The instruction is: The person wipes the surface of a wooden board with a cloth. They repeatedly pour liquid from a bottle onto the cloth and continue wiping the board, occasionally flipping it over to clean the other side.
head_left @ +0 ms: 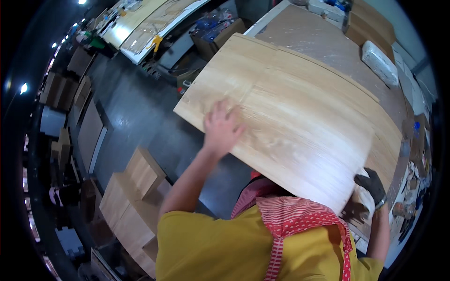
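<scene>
Touching grained wooden panel (300,122) — left hand (222,125) splayed; gloved right hand (372,186) clutching white cloth (364,198)

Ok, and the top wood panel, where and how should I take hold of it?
I'd grip the top panel by its long near edge, coming from your side, at two spots well apart, pinching from above and below. It is broad, flat and thin, and that edge seems to overhang the floor. Its right end seems to lie over the lower panel, likely leaving less to grasp.
</scene>
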The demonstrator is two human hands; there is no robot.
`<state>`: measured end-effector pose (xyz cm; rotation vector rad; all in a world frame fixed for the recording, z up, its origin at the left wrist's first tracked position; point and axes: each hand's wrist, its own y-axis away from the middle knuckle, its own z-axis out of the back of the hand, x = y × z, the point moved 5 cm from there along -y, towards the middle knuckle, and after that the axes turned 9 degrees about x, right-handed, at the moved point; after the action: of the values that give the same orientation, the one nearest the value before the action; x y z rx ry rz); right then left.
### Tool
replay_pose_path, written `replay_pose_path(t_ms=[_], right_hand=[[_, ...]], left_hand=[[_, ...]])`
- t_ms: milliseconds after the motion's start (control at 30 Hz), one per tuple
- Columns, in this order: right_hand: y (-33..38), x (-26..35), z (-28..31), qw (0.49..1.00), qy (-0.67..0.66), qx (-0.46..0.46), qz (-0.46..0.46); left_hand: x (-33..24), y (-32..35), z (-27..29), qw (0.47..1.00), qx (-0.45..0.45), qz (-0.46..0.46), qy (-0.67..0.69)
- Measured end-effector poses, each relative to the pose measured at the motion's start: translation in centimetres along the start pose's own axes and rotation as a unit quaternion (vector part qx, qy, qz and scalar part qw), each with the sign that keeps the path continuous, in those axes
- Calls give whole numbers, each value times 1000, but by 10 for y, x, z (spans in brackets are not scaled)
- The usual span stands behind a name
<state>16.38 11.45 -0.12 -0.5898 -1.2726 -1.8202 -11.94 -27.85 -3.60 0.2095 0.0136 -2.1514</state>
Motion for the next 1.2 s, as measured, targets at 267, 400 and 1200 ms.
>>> replay_pose_path(t_ms=[267,400,1200], right_hand=[[-71,104,-78,957,103,134,236],[-90,116,-91,986,31,145,76],[96,-140,7,861,-136,-490,2]], left_hand=[[139,-36,-3,993,-11,120,13],[165,-51,16,987,6,105,118],[156,-209,18,981,-61,180,40]])
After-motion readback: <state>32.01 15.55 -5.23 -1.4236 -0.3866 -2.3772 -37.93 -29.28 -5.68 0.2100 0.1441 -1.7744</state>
